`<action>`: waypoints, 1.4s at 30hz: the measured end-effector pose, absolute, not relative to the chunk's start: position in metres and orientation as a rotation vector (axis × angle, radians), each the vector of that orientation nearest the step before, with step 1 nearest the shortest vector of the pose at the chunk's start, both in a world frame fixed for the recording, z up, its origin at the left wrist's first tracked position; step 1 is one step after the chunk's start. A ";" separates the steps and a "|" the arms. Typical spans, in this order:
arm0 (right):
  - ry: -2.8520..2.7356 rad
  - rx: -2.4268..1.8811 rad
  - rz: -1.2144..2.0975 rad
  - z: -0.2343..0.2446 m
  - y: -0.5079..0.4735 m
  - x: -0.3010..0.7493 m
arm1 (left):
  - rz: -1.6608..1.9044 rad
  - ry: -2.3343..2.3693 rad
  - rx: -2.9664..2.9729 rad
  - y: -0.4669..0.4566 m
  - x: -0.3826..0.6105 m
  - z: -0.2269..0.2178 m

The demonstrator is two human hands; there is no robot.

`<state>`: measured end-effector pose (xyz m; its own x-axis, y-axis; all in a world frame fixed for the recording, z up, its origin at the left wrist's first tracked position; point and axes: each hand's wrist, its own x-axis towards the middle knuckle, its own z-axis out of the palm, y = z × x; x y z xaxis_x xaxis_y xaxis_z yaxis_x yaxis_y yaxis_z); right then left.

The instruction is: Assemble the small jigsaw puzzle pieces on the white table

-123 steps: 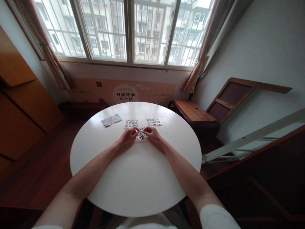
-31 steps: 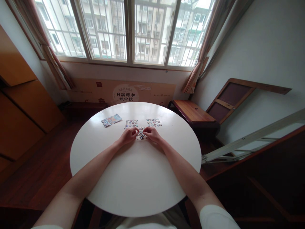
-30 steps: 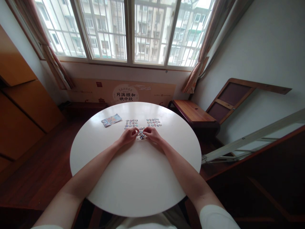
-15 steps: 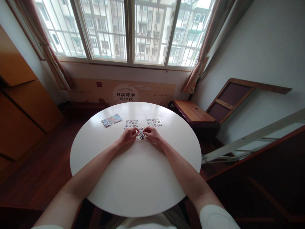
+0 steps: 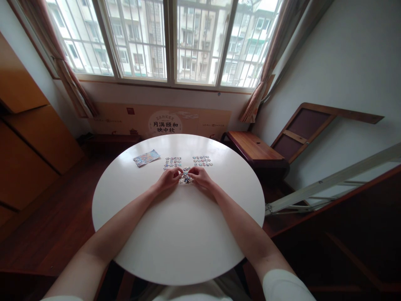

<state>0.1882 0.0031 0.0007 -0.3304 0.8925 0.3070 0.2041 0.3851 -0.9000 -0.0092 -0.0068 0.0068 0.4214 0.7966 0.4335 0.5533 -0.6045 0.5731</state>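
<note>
A small loose pile of jigsaw puzzle pieces (image 5: 186, 180) lies on the round white table (image 5: 184, 234), between my two hands. My left hand (image 5: 169, 178) is at the pile's left side, thumb and forefinger pinched on what looks like a puzzle piece. From the right, my right hand (image 5: 201, 177) reaches in with its fingertips also closed on a tiny piece over the pile. Just beyond the left hand are neat rows of pieces (image 5: 173, 161); similar rows of pieces (image 5: 202, 160) lie beyond the right hand. The pinched pieces are mostly covered by fingers.
A colourful printed picture sheet (image 5: 146, 158) lies on the table at the far left. Behind the table, a printed cardboard panel (image 5: 200, 121) leans below the window. A wooden bench or stool (image 5: 255, 146) stands off the right edge, and wooden cabinets (image 5: 31, 150) are at left.
</note>
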 end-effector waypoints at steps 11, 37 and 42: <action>-1.785 -0.966 0.991 0.000 0.004 0.188 | 0.970 1.170 2.335 -0.010 -0.009 0.012; -1.778 -1.005 0.974 0.001 0.003 0.188 | 0.984 1.178 2.330 -0.008 -0.009 0.008; -1.787 -1.017 0.970 -0.001 0.004 0.188 | 0.980 1.184 2.326 -0.008 -0.009 0.007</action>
